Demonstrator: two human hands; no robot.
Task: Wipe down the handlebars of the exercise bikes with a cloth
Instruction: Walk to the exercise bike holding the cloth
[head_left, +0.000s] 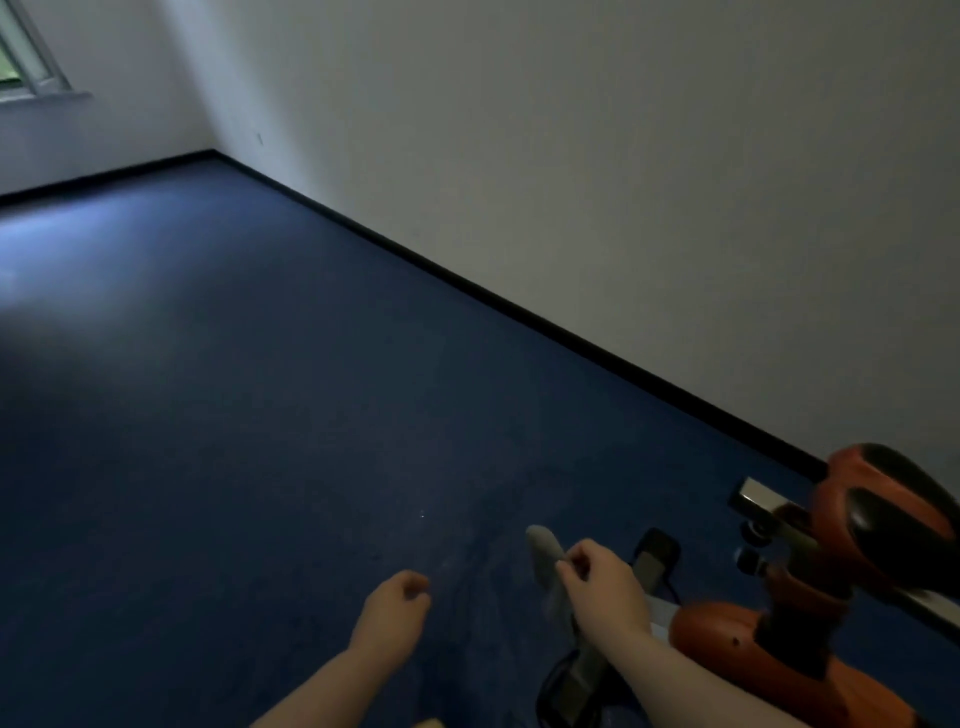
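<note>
— Two bare hands reach out low over a dark blue floor (270, 415) in a dim room. What is each doing?

— Left hand (395, 605) hangs over bare floor, fingers curled loosely inward toward the palm, holding nothing that can be seen. Right hand (602, 582) is to its right, thumb and fingertips drawn together; whether it pinches the pale grey object just behind it cannot be told.

— What is that pale object?

— Soft-edged, light grey, narrow piece (545, 556) rising above the right hand's knuckles and running down along the wrist. It may be the cloth, though the blur leaves that unsure.

— And the exercise bike?

— One orange and black exercise bike (779, 618) fills the lower right corner, close to the white wall (623, 182) and its black skirting. Its glossy orange housing carries broad black panels, and a black post joins the lower orange body to the upper part. A flat metal bar (763, 501) with a bright end juts out toward the left of the upper part, with small black knobs under it.

— Are the handlebars in view?

— No part can be picked out as a handlebar with certainty. A black and grey pedal (652, 558) sits just beyond the right hand, and another dark pedal-like part (571, 680) lies beneath the right forearm.

— Anything else?

— A window corner (26, 57) shows at upper left, throwing pale light on the floor.
</note>
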